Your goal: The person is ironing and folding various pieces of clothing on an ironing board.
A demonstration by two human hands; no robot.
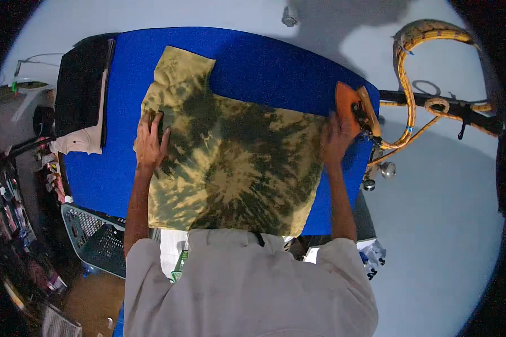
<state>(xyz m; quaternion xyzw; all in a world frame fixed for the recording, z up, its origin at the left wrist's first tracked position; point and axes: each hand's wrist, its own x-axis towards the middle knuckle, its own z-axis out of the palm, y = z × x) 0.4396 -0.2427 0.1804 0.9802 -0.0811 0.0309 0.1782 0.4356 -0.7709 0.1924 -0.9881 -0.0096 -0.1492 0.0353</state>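
Observation:
A yellow-green and dark tie-dyed garment [232, 168] lies spread on a blue-covered ironing table [270, 54]. It looks like a T-shirt, with one sleeve [183, 65] pointing to the far edge. My left hand [151, 141] rests flat on its left side, fingers apart, with nothing held. At the garment's right edge is my right hand [337, 141], blurred; whether it pinches the cloth is not clear. Just beyond those fingers stands a clothes iron with an orange body [346, 107] and a wooden handle [369, 110].
Folded black clothing [82, 88] and a beige garment [82, 141] lie at the table's left end. From the iron, a yellow patterned cord [407, 97] loops over to the right. A grey-green perforated plastic basket [95, 240] sits below the front left edge. A pale wall [438, 202] borders the right.

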